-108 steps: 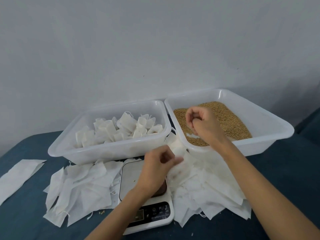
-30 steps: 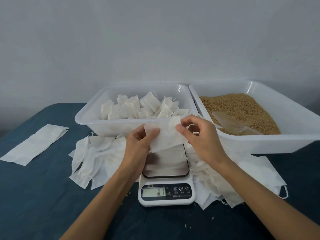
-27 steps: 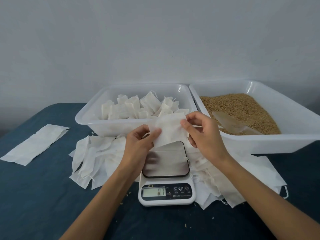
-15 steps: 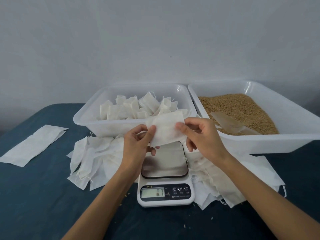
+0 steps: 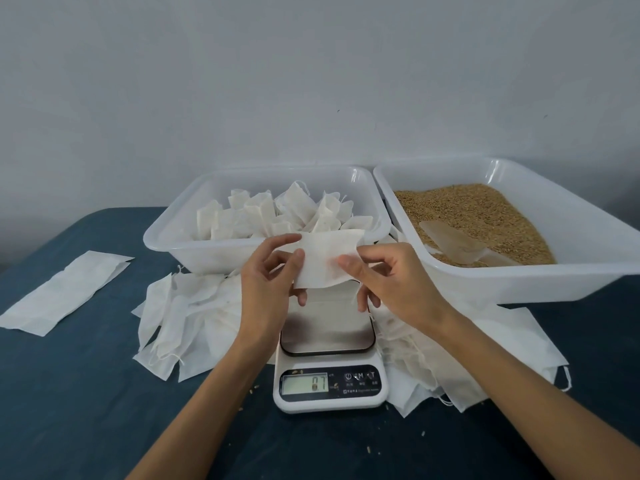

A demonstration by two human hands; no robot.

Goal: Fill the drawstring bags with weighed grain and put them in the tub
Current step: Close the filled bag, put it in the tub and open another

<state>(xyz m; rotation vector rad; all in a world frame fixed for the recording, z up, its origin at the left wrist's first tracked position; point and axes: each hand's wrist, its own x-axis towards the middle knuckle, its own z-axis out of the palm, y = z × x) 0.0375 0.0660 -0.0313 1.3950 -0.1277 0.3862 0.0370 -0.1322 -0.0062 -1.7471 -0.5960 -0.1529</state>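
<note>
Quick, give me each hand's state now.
Left hand: pinches the empty drawstring bag at its left edge.
Right hand: pinches the same bag's right edge.

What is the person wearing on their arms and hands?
Nothing that shows. Both forearms are bare right to the bottom edge of the picture, with no sleeve or cuff in view. The left hand and the right hand have no gloves, and no rings, watch or bracelet can be seen.
</note>
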